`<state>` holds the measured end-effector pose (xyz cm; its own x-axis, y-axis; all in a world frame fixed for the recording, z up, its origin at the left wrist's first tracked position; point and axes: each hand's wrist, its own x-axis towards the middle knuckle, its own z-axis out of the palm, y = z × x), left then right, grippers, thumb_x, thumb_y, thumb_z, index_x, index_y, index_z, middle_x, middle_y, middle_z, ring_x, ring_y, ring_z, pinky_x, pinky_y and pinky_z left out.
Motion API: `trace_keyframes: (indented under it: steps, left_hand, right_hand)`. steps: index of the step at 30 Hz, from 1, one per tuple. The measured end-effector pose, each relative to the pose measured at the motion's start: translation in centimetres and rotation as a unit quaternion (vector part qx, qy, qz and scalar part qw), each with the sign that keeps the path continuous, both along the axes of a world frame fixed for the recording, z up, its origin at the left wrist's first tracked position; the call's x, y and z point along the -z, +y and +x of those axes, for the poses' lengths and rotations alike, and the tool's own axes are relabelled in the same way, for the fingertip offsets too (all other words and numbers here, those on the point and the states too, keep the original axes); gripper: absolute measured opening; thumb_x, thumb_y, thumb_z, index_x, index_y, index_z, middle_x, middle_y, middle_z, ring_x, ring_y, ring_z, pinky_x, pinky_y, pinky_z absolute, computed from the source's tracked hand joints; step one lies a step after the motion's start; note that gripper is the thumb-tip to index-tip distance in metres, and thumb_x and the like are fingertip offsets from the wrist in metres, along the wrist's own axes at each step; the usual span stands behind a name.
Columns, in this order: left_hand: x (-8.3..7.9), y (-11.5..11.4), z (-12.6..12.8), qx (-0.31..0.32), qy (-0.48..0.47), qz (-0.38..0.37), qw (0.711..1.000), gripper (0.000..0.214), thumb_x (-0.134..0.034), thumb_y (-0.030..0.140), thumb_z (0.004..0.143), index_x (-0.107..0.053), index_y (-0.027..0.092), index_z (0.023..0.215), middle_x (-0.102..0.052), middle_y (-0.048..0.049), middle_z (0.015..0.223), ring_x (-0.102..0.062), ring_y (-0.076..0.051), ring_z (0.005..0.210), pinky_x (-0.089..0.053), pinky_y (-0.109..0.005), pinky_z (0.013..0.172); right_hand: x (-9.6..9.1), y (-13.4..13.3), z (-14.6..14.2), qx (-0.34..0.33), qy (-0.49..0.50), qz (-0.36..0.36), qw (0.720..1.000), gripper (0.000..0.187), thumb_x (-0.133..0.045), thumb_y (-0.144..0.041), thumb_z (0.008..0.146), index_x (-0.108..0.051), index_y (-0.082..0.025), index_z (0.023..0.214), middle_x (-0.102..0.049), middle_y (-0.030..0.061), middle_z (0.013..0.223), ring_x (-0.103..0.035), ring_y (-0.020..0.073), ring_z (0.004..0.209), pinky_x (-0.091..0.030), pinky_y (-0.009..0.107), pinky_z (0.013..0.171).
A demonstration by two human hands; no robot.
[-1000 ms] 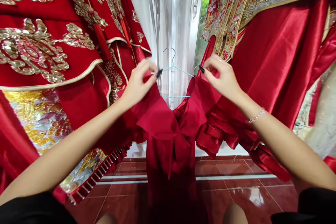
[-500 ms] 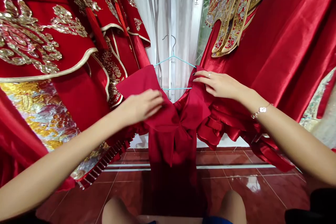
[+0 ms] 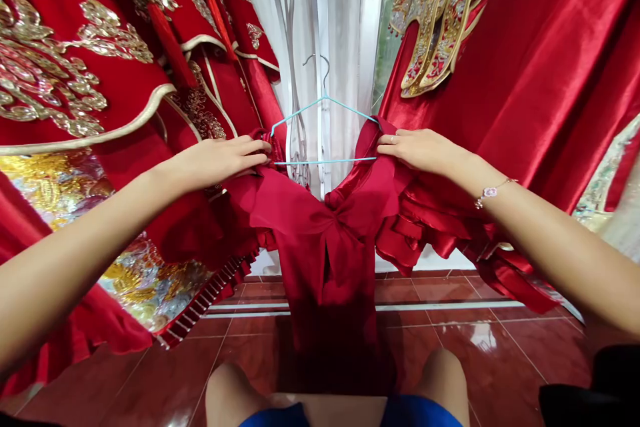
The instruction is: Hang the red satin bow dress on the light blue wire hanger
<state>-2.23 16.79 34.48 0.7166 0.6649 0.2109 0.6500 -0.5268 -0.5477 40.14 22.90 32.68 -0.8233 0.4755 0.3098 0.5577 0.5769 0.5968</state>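
A dark red dress (image 3: 335, 260) with a bow at the chest hangs from a light blue wire hanger (image 3: 325, 99) in front of me. My left hand (image 3: 225, 160) is closed on the dress's left shoulder, beside the hanger's left end. On the other side, my right hand (image 3: 415, 147) grips the right shoulder near the hanger's right end, its thumb hidden beneath the cloth. A ring and a bracelet (image 3: 491, 192) show on the right arm. The hanger's grey hook stands free above the dress, in front of a white curtain.
Red embroidered garments (image 3: 75, 73) crowd the left side, and a red satin gown with gold embroidery (image 3: 505, 80) hangs on the right. Behind is a white curtain (image 3: 343, 33) beside a door frame. Red tiles (image 3: 450, 360) cover the floor around my knees.
My left hand has moved up and left from the bodice to the left shoulder and closed on it. That shoulder's flap has folded down. My right hand stays at the right shoulder.
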Motion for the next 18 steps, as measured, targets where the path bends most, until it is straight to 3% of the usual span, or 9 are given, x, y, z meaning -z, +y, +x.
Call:
trace_keyframes:
  steps: [3,9,13,18]
  left_hand:
    - [0.2,-0.1,-0.8,0.001,0.008,0.008,1.0,0.045,-0.032,0.019,0.1,-0.064,0.029,0.131,-0.058,-0.0097,0.143,-0.051,-0.028,0.129,-0.057,-0.037,0.081]
    - [-0.4,0.6,1.6,-0.01,0.036,0.011,0.999,0.048,-0.034,0.017,0.097,-0.058,0.028,0.138,-0.059,-0.0114,0.139,-0.051,-0.03,0.124,-0.056,-0.036,0.079]
    - [-1.1,1.7,2.3,-0.029,0.045,-0.003,0.999,0.038,-0.045,0.022,0.095,-0.065,0.028,0.127,-0.065,-0.0109,0.125,-0.052,-0.03,0.118,-0.053,-0.034,0.078]
    - [-1.4,2.8,2.9,-0.081,0.05,-0.021,0.995,0.025,-0.055,0.02,0.087,-0.073,0.027,0.104,-0.072,-0.0079,0.107,-0.053,-0.03,0.113,-0.049,-0.033,0.076]
  right_hand:
    - [0.0,0.7,0.1,-0.005,0.002,-0.012,1.0,0.05,-0.041,-0.007,0.09,-0.061,-0.027,0.131,-0.066,0.0101,0.126,-0.062,0.0235,0.1,-0.048,0.034,0.07]
    - [-0.5,1.1,-0.3,0.01,-0.019,-0.004,1.0,0.048,-0.043,-0.008,0.09,-0.062,-0.027,0.13,-0.064,0.0104,0.129,-0.061,0.0228,0.099,-0.043,0.033,0.064]
    - [-0.7,0.8,0.0,0.028,-0.004,0.034,0.999,0.045,-0.043,-0.01,0.094,-0.062,-0.03,0.129,-0.066,0.0081,0.128,-0.06,0.0235,0.1,-0.041,0.034,0.067]
    - [-0.7,0.7,1.3,0.044,-0.015,0.024,0.999,0.037,-0.042,-0.014,0.097,-0.066,-0.029,0.121,-0.069,0.0041,0.123,-0.062,0.0207,0.092,-0.039,0.033,0.066]
